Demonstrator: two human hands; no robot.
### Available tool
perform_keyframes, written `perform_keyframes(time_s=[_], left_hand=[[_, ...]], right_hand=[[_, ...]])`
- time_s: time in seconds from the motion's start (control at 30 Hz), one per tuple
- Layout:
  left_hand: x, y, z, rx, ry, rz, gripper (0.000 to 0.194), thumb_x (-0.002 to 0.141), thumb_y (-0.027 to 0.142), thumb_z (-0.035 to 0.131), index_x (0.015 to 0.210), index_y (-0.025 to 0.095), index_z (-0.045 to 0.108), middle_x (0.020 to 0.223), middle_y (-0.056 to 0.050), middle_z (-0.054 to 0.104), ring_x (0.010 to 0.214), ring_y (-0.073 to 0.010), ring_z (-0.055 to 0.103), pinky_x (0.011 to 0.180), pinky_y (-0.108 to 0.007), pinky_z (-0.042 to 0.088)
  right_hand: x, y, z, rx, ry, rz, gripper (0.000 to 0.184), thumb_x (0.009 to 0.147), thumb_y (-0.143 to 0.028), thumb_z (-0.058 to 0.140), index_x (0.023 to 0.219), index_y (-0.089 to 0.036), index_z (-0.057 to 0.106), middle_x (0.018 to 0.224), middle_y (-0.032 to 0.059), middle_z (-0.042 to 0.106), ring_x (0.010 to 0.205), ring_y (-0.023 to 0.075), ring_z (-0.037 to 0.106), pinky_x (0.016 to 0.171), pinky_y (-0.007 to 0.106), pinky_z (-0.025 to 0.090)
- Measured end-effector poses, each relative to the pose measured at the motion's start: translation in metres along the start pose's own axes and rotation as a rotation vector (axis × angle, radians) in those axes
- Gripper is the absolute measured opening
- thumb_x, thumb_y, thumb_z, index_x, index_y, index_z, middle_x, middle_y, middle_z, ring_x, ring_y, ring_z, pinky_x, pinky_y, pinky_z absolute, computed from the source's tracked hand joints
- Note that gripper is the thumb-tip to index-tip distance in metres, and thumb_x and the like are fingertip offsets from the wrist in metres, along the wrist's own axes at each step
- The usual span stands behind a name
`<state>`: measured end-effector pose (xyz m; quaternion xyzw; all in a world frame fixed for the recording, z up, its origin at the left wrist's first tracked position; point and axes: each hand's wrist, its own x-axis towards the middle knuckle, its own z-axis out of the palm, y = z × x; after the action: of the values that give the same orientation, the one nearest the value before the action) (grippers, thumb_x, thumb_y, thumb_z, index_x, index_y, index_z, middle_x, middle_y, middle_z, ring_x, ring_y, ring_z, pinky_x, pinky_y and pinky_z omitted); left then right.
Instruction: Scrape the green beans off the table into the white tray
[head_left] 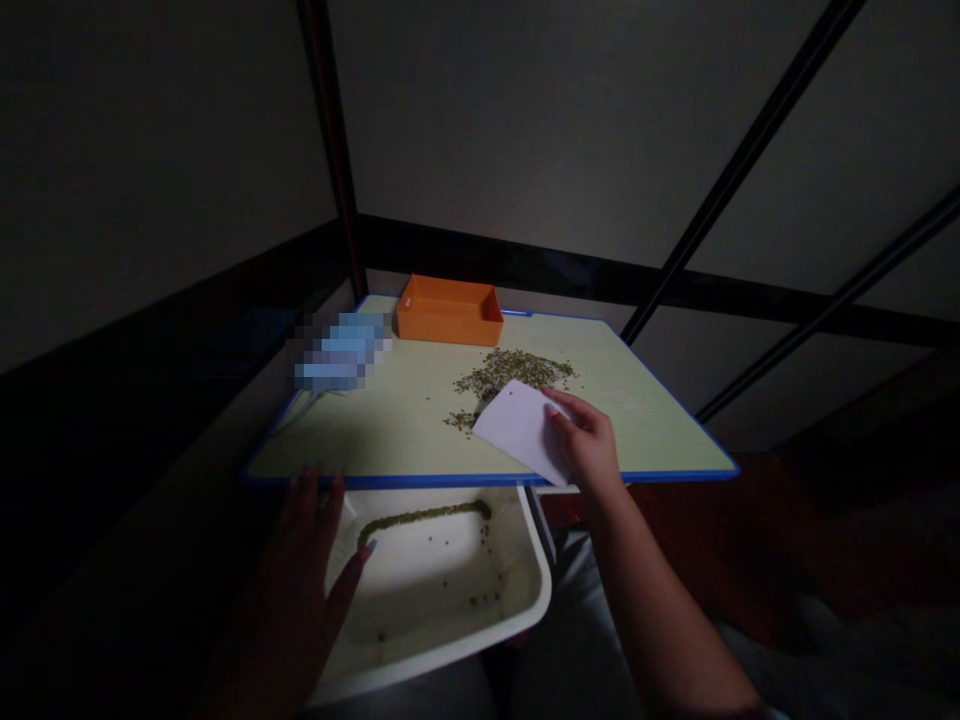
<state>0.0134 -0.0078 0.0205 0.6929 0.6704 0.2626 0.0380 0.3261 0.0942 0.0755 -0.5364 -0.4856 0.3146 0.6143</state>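
My right hand point(589, 440) grips a flat white scraper card point(521, 425) with a small hole near one corner. The card's edge rests by a spread of small greenish-brown seeds or beans point(510, 370) on the pale green tabletop point(360, 440). Under the table's front edge is a white plastic basin point(517, 630), with a line of the same small grains along its far inner side and a few scattered on its bottom. My left hand point(319, 540) is at the basin's left side in shadow, fingers spread, thumb over the inside.
An orange open box point(450, 312) stands at the table's back left. Left of it lies a blurred-out light blue item point(341, 352) with a pale cord. A blue rim point(420, 481) edges the table, and panelled walls stand close behind and to the left.
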Motion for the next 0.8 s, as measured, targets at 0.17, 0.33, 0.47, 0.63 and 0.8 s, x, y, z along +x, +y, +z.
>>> perform_keyframes(time_s=[0.17,0.33,0.47,0.63,0.8], left_hand=[[-0.0012,-0.0024,0.0012,0.014,0.027,0.053,0.07,0.085,0.054,0.034,0.147,0.028,0.015,0.162,-0.009,0.01,0.148,-0.0275,0.012,0.116,-0.052,0.028],[-0.0021,-0.0044,0.0037,0.017,0.052,0.065,0.07,0.086,0.052,0.035,0.147,0.032,0.008,0.162,-0.007,0.008,0.148,-0.028,0.013,0.115,-0.054,0.03],[-0.0023,-0.005,0.0038,0.014,0.044,0.052,0.071,0.085,0.052,0.037,0.147,0.034,0.008,0.162,-0.006,0.007,0.147,-0.0285,0.014,0.115,-0.053,0.032],[-0.0025,-0.0071,0.0046,0.036,0.071,0.077,0.07,0.085,0.051,0.037,0.146,0.036,0.007,0.162,-0.005,0.007,0.147,-0.0282,0.015,0.114,-0.054,0.032],[-0.0021,-0.0081,0.0082,0.043,0.066,0.081,0.07,0.085,0.052,0.036,0.147,0.035,0.008,0.162,-0.005,0.007,0.148,-0.028,0.014,0.115,-0.055,0.03]], right_hand=[[-0.0014,0.0005,-0.0006,0.017,-0.005,0.001,0.037,0.065,-0.036,0.07,0.097,-0.018,0.076,0.108,0.0101,0.073,0.098,0.0265,0.065,0.087,0.04,0.046],[-0.0022,0.0002,-0.0004,0.012,-0.023,-0.014,0.034,0.067,-0.036,0.07,0.096,-0.02,0.076,0.107,0.0094,0.074,0.099,0.0265,0.065,0.089,0.04,0.046],[-0.0025,0.0007,-0.0007,0.007,-0.02,-0.02,0.034,0.068,-0.037,0.069,0.097,-0.02,0.076,0.107,0.009,0.074,0.1,0.0269,0.065,0.089,0.041,0.046],[-0.0018,0.0022,0.0,0.02,-0.018,-0.017,0.036,0.069,-0.037,0.07,0.099,-0.02,0.076,0.109,0.0093,0.073,0.101,0.0267,0.065,0.09,0.041,0.046],[-0.0005,0.0038,0.0016,0.019,-0.046,-0.035,0.036,0.071,-0.038,0.069,0.102,-0.021,0.075,0.113,0.0083,0.072,0.104,0.0262,0.064,0.092,0.041,0.046]])
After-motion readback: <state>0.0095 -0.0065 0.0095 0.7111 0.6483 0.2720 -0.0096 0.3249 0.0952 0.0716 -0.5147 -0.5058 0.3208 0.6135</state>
